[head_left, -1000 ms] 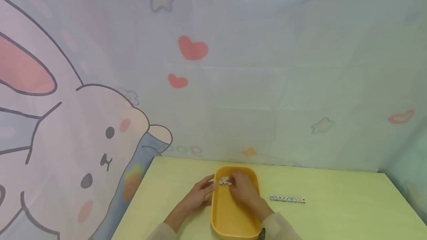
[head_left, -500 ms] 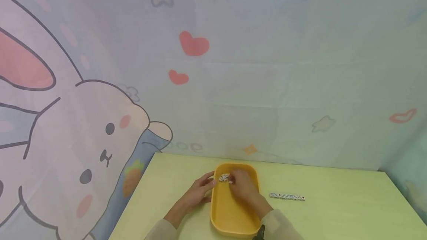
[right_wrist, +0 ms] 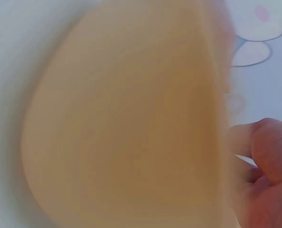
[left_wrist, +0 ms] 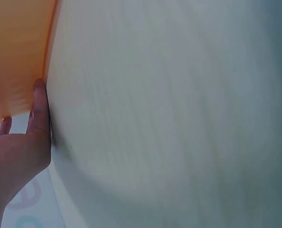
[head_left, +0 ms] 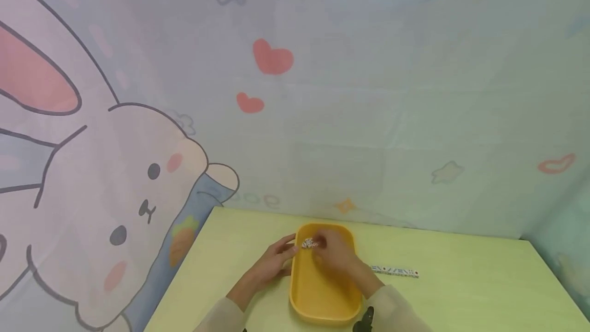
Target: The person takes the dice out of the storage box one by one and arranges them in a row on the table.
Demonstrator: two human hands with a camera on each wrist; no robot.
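Observation:
A yellow tray (head_left: pixel 324 291) lies lengthwise on the table, with a small heap of white dice (head_left: pixel 308 243) by its far left wall. My left hand (head_left: pixel 272 263) rests against the tray's left side, its fingertips on the rim and outer wall. The left wrist view shows straight fingers (left_wrist: pixel 39 102) touching the tray wall from below. My right hand (head_left: pixel 338 252) reaches into the tray, fingers bent down beside the dice. Whether it pinches a die is hidden. In the right wrist view the blurred tray wall (right_wrist: pixel 131 118) covers those fingertips.
A straight row of dice (head_left: pixel 395 271), some with a red pip, lies on the pale green table (head_left: pixel 470 291) right of the tray. Behind the table hangs a cloth backdrop (head_left: pixel 369 91) with a cartoon rabbit.
The right hand's fingers have shifted slightly over the dice, and the loose die at its fingertips no longer shows apart. The left hand stays at the tray. The head view has tilted slightly.

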